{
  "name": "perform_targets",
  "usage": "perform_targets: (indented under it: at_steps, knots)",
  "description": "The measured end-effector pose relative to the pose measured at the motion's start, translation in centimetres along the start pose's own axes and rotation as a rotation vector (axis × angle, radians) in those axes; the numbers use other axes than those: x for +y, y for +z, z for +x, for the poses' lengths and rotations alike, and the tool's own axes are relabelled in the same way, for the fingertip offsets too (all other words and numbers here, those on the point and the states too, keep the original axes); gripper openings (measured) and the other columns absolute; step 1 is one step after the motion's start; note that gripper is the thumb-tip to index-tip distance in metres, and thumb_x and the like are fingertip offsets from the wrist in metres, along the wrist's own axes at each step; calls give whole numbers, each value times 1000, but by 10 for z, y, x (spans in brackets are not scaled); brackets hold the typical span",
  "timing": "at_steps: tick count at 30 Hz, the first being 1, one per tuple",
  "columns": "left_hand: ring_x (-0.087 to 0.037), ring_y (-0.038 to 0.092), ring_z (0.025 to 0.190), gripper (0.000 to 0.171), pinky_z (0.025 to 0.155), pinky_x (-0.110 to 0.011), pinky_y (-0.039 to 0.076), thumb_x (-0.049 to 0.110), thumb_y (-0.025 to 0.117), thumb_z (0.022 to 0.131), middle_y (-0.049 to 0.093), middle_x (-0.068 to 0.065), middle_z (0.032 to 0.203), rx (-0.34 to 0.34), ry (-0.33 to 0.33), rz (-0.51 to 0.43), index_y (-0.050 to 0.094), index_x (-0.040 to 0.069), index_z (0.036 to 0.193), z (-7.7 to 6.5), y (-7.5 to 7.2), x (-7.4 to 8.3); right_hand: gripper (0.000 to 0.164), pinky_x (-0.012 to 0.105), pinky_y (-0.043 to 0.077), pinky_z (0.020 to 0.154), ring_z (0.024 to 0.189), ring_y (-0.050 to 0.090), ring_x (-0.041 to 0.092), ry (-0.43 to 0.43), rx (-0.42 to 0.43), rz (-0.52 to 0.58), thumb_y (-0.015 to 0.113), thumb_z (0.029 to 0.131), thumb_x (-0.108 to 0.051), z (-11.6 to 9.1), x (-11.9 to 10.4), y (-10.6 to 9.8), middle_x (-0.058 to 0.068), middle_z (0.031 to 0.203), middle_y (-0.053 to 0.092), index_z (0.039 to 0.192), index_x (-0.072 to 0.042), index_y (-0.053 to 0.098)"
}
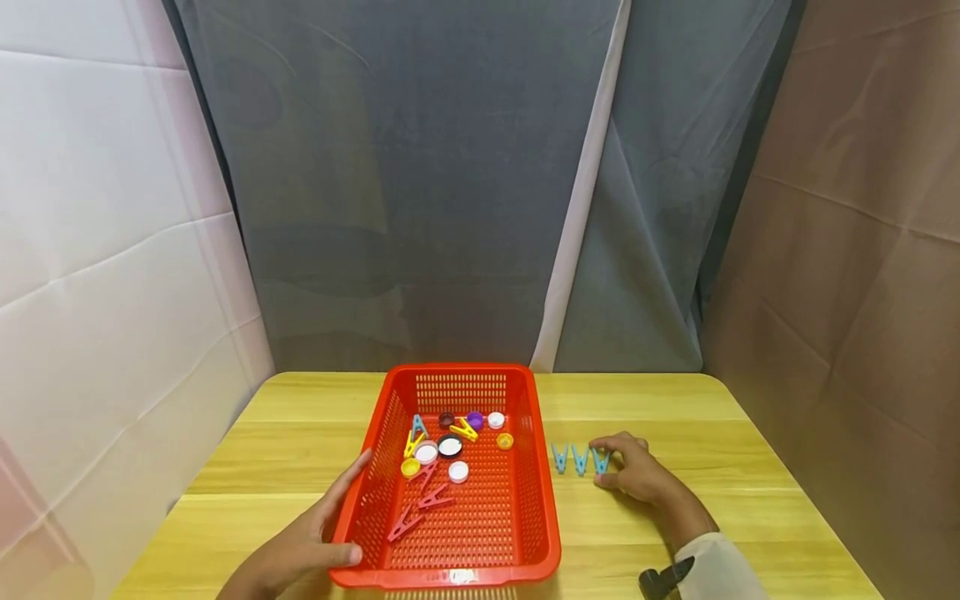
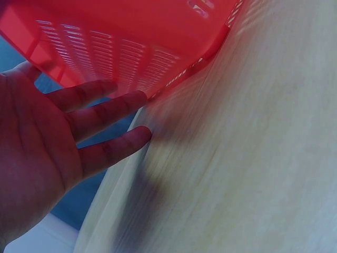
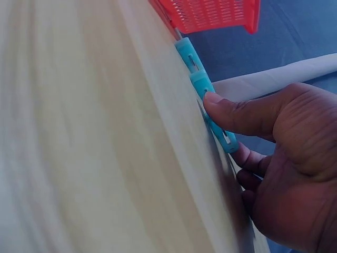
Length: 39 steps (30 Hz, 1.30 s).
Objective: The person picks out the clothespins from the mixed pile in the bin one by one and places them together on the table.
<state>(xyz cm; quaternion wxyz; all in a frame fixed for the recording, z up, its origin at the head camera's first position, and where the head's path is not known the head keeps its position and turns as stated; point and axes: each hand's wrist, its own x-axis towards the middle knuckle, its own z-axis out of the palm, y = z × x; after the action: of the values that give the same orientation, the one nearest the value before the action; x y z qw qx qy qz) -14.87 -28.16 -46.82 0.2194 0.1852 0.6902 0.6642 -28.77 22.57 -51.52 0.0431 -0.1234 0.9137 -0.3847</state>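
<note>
In the head view, a red plastic basket (image 1: pixel 537 517) stands on the table with caps and clothespins inside. My left hand (image 1: pixel 303 537) rests against its near left corner, with the thumb at the rim. In the left wrist view, the fingers of this left hand (image 2: pixel 47 132) look fairly straight and spread beside the basket wall (image 2: pixel 131 31). Right of the basket, light-blue clothespins stand in a row: a left one (image 1: pixel 560 458), a middle one (image 1: pixel 580 460) and a right one (image 1: pixel 600 461). My right hand (image 1: pixel 637 471) pinches the right one between thumb and fingers.
Inside the basket lie pink clothespins (image 1: pixel 435 498), yellow clothespins (image 1: pixel 465 429), a blue clothespin (image 1: pixel 418 427) and several caps, among them a white cap (image 1: pixel 458 472) and a purple cap (image 1: pixel 475 420). A grey curtain (image 1: pixel 450 183) hangs behind the wooden table (image 1: pixel 637 400).
</note>
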Motion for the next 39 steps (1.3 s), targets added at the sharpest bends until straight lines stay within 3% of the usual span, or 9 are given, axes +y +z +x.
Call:
perform_targets:
  at_steps: [6, 15, 23, 32, 39]
  knots:
    - [-42, 46, 132, 100, 96, -49, 55, 14, 65, 93, -13, -24, 162, -19, -11, -14, -7, 45, 156, 0, -2, -1, 50, 59, 33, 108, 122, 36, 30, 2, 7, 10, 83, 77, -15, 0, 0, 1, 6, 124, 57, 124, -19, 67]
    - [-42, 45, 132, 101, 96, -46, 55, 11, 65, 92, -12, -25, 162, -21, 9, -15, -7, 42, 157, 1, -2, 0, 51, 60, 32, 109, 127, 35, 32, -15, 3, 12, 83, 77, -17, 2, 4, 2, 6, 130, 57, 125, -18, 67]
    - [-43, 52, 127, 102, 95, -56, 53, 9, 63, 93, -12, -30, 159, -61, 25, -89, -9, 43, 156, 2, -2, -3, 50, 61, 29, 113, 130, 34, 33, -5, -5, 47, 84, 77, -17, 4, 6, 3, 7, 131, 57, 124, -19, 67]
    - [-43, 50, 128, 102, 96, -57, 51, 10, 62, 93, -12, -30, 159, -84, 40, -104, -11, 42, 156, 3, -2, -4, 51, 61, 30, 113, 129, 33, 33, -12, -14, 62, 84, 76, -16, 4, 8, 2, 6, 130, 57, 124, -19, 67]
    - [-42, 50, 129, 100, 95, -57, 52, 12, 62, 94, -11, -29, 160, -68, 26, -85, -10, 43, 156, 3, -2, -2, 63, 64, 26, 115, 135, 32, 37, -24, -42, 108, 86, 74, -20, 3, 9, -3, 10, 135, 55, 131, -13, 62]
